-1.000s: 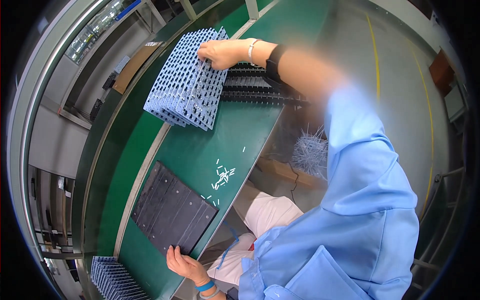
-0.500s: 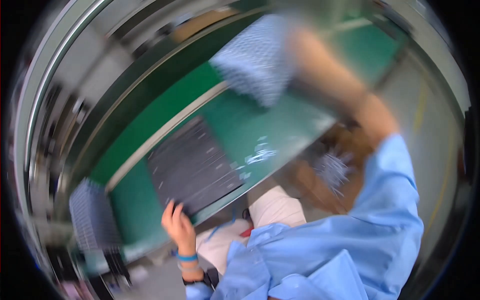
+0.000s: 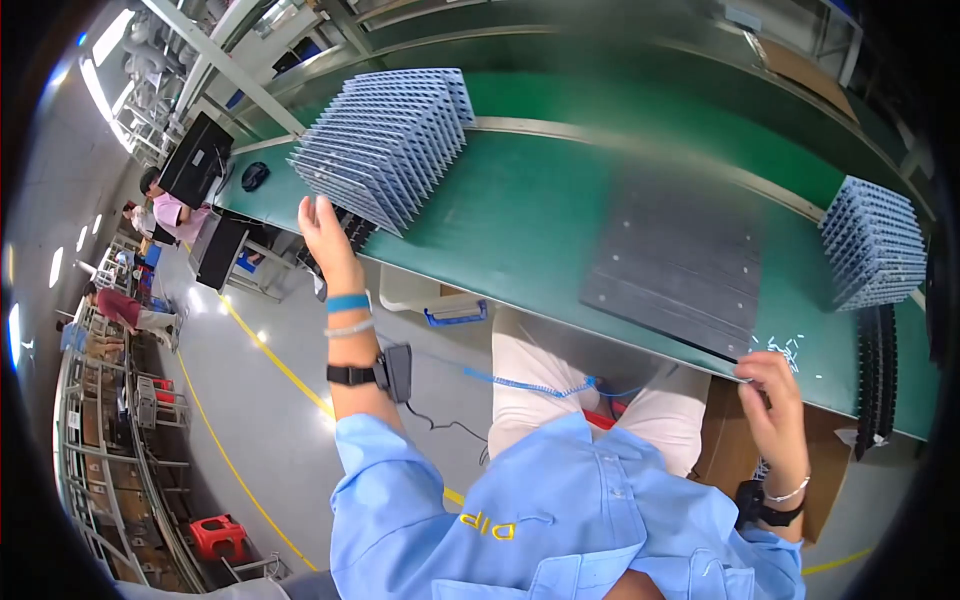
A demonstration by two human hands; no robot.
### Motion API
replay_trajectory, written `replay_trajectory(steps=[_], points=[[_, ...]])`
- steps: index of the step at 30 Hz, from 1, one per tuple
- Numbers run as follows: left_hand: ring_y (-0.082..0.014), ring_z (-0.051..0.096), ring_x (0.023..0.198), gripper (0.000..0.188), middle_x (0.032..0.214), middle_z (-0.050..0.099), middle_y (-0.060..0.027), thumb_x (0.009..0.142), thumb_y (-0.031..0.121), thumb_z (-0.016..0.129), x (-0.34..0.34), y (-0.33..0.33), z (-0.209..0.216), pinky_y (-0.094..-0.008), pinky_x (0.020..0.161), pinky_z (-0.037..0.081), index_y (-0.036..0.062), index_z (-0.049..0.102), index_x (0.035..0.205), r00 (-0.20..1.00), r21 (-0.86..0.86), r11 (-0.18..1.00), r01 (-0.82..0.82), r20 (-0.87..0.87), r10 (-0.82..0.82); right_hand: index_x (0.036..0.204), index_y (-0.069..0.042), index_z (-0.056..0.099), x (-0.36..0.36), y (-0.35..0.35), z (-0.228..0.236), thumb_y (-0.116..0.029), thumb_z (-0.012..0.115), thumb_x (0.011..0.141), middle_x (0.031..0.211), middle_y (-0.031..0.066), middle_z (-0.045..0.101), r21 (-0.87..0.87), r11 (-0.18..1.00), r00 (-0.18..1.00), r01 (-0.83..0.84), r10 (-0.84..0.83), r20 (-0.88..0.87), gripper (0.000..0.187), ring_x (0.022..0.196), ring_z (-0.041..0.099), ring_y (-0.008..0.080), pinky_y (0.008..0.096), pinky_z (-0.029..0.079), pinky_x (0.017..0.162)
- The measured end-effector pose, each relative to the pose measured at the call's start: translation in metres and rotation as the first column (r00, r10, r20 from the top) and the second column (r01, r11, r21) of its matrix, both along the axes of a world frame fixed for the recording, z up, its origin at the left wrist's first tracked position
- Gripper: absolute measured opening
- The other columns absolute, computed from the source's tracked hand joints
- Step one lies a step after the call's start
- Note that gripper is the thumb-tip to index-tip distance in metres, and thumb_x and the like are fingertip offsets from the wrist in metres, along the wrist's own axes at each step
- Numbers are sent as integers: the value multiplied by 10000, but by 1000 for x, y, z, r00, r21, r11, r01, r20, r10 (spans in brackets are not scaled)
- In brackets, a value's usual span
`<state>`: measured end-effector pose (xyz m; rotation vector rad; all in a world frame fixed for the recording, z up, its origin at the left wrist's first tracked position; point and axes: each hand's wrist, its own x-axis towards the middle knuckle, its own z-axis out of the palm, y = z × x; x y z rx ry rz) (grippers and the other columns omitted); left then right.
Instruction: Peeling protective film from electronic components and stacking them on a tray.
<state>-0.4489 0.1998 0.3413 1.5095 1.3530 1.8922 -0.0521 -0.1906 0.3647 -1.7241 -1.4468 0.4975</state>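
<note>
A row of light blue-grey perforated panels (image 3: 385,150) stands at an angle in a black slotted rack (image 3: 352,230) on the left of the bench. My left hand (image 3: 328,240) is at the row's near lower corner, its visible fingers stretched; whether it touches a panel or the rack is unclear. My right hand (image 3: 773,405) is at the bench's front edge, fingers loosely bent and thumb apart, nothing visible in it. Just beyond it lies a flat dark grey board (image 3: 675,265) with small light dots. Small white slivers (image 3: 787,352) are scattered right of the board.
A second group of panels (image 3: 872,240) stands at the right, by another black rack (image 3: 876,375). A monitor (image 3: 197,160) and a black mouse (image 3: 255,176) are at the bench's left end. Below the bench are a pale bin (image 3: 405,290), a blue coiled cord (image 3: 530,384) and a cardboard box (image 3: 735,440).
The view has swung to the left. My right arm, stretched out to the far right before, is now drawn back by the dark board. My left hand has gone from the board to the left panels.
</note>
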Motion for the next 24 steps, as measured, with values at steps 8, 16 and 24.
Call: replay_trajectory(steps=[8, 16, 24], points=[[-290, 443, 1126, 529, 1257, 440, -126, 821, 332, 600, -25, 96, 33, -635, 892, 318, 34, 450, 1232, 910, -489, 852, 184, 413, 40, 957, -8, 580, -63, 45, -25, 82, 539, 784, 963, 120, 554, 139, 989, 998, -55, 58, -20, 199, 850, 549, 225, 282, 456, 706], [-273, 548, 794, 276, 912, 562, -117, 837, 220, 548, -45, 120, 39, -574, 707, 453, 4, 531, 1008, 980, -662, 744, 85, 191, 58, 950, -28, 611, -60, 50, -44, 46, 581, 786, 959, 111, 580, 79, 996, 998, -42, 45, -33, 182, 823, 597, 243, 298, 487, 666], [-120, 546, 726, 176, 867, 567, -55, 840, 138, 467, -116, 61, 104, -292, 638, 468, -19, 540, 874, 998, -405, 913, 46, -26, -62, 951, -25, 610, -45, 45, -51, 40, 582, 798, 927, 116, 588, 84, 994, 992, -76, 84, -98, 169, 806, 594, 237, 291, 483, 670]])
